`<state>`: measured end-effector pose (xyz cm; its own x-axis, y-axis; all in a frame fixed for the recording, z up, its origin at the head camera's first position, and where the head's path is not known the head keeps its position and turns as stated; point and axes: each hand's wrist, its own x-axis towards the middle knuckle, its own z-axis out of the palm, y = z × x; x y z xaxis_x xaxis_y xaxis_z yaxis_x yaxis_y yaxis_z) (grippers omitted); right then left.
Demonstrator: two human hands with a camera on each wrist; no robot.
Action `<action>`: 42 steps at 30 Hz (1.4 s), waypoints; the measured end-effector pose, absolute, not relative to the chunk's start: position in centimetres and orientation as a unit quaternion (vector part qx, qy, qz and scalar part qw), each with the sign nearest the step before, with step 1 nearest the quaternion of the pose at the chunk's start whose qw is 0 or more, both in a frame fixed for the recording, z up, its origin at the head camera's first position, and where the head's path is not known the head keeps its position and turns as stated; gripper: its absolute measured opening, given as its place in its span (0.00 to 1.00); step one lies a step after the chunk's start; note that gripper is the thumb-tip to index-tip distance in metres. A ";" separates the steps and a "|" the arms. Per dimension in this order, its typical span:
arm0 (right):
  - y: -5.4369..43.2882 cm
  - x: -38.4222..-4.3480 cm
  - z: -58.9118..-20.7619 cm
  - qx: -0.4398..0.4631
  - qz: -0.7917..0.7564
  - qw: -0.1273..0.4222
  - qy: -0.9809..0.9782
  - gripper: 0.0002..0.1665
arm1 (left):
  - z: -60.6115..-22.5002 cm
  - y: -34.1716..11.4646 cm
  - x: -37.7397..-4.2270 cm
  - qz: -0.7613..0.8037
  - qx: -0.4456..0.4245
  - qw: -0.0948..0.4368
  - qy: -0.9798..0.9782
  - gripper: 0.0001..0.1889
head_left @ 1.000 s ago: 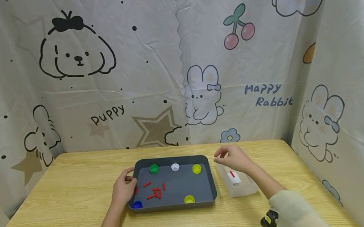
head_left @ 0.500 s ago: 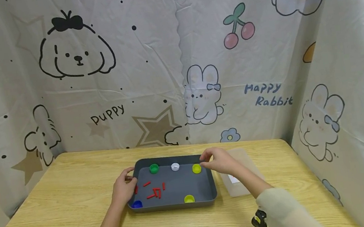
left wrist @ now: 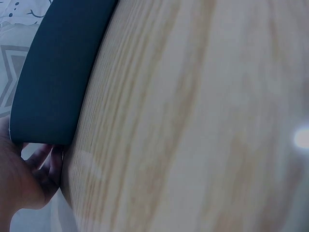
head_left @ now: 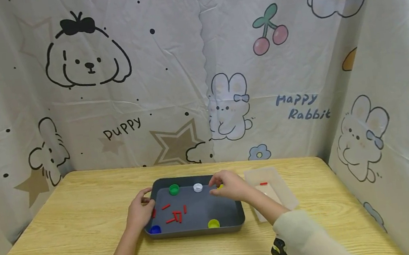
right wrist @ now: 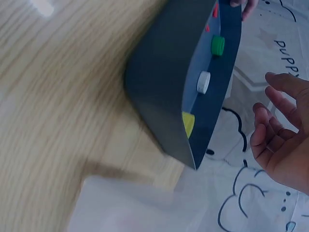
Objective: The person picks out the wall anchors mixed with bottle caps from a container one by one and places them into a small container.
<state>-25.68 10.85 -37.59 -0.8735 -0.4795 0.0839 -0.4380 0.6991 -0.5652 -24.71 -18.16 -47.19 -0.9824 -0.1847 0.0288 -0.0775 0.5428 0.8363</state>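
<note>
My left hand (head_left: 140,212) grips the left rim of a dark grey tray (head_left: 203,209), fingers curled at its outer side in the left wrist view. My right hand (head_left: 231,186) hovers over the tray's back right part, thumb and fingers apart with nothing between them, as the right wrist view shows. It partly hides a yellow bottle cap (right wrist: 188,124). To its left sits a white cap (head_left: 198,187), then a green cap (head_left: 174,189). Several short red sticks, one stick (head_left: 166,206) apart from a small cluster, lie in the tray's left half.
A blue cap (head_left: 155,229) and another yellow cap (head_left: 214,223) sit along the tray's front wall. Right of the tray stands a translucent shallow box (head_left: 287,192), partly behind my right forearm, with a red stick (head_left: 263,183) in it. A printed curtain (head_left: 168,85) hangs behind the table.
My right hand has moved left from above the translucent box to over the tray, covering much of the back yellow cap. The left hand stays at the rim.
</note>
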 end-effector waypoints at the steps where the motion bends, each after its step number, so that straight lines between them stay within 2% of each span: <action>1: 10.6 -25.6 -37.7 -0.253 -0.297 0.036 0.920 0.08 | -47.2 -18.1 -24.7 -0.472 0.075 0.057 -0.876 0.23; 15: 7.7 -25.2 -41.0 -0.270 -0.284 0.068 0.917 0.12 | -47.1 -17.9 -24.6 -0.479 0.072 0.061 -0.872 0.23; 42: 4.0 -25.1 -44.8 -0.239 -0.239 0.040 0.940 0.19 | -47.1 -18.1 -24.6 -0.472 0.074 0.061 -0.876 0.23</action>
